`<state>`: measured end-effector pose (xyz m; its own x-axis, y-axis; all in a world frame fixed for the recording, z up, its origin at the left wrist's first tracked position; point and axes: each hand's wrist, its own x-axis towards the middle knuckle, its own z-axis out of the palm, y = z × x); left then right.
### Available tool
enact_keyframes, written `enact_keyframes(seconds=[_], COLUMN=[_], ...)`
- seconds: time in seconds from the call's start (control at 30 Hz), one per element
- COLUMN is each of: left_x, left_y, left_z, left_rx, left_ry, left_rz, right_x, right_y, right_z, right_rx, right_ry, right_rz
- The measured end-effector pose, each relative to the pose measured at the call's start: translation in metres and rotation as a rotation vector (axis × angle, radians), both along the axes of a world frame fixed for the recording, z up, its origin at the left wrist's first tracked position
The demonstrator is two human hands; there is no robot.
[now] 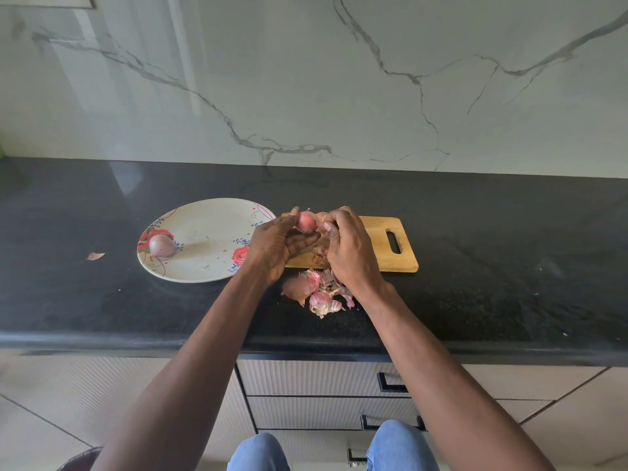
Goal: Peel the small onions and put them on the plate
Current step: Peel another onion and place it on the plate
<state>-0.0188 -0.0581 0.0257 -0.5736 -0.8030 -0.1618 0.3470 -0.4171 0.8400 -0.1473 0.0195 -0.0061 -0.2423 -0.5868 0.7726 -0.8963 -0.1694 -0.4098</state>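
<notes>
L hand [276, 244] cups a small onion [305, 222] over the cutting board [377, 246]; R hand [346, 246] pinches its skin. Peel pile [316, 292] lies just in front of board, toward counter edge; plate [204, 239] w/ one peeled onion [161, 245] touches board's left end. Stray peel [96, 255] left of plate; bare countertop [509, 249] right of board.

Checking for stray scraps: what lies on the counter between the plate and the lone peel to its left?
Nothing: in the head view the black counter is bare between the plate and the lone peel.
</notes>
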Motion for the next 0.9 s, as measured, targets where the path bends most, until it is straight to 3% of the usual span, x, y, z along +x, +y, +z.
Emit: enact_keyframes(seconds=[0.37,0.57,0.73,0.9], left_x=[0.001,0.003,0.005,0.005], left_y=[0.001,-0.007,-0.005,-0.001], left_z=[0.002,0.000,-0.001,0.001], left_rx=[0.024,0.115,0.071,-0.027], left_ry=[0.040,0.174,0.131,0.072], left_rz=[0.026,0.048,0.018,-0.007], right_x=[-0.001,-0.001,-0.003,-0.002], right_y=[0.001,0.003,0.004,0.007], right_z=[-0.001,0.000,0.001,0.010], right_rx=[0.057,0.116,0.184,-0.021], right_ry=[0.032,0.011,-0.024,-0.175], right_rz=[-0.009,-0.051,-0.071,-0.017])
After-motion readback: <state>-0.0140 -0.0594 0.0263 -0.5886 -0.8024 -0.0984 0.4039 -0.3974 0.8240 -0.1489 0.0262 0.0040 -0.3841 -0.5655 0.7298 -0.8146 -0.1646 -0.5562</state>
